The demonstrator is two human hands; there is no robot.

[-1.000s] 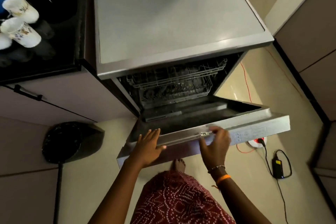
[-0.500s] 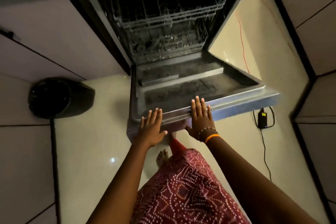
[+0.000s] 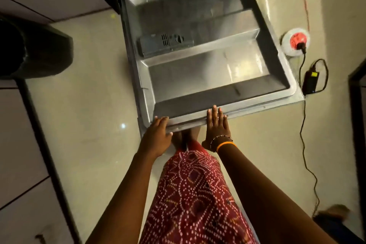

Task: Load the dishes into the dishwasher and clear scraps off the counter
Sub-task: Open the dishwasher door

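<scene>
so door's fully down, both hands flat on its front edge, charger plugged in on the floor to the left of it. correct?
Wrong side. The head view shows the charger on the floor to the right of the door. The rest holds: the door is down, with the left hand and right hand on its front edge.

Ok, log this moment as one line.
step: opening dishwasher door | left hand: on front edge | right hand: flat on front edge | dishes: none visible
</scene>
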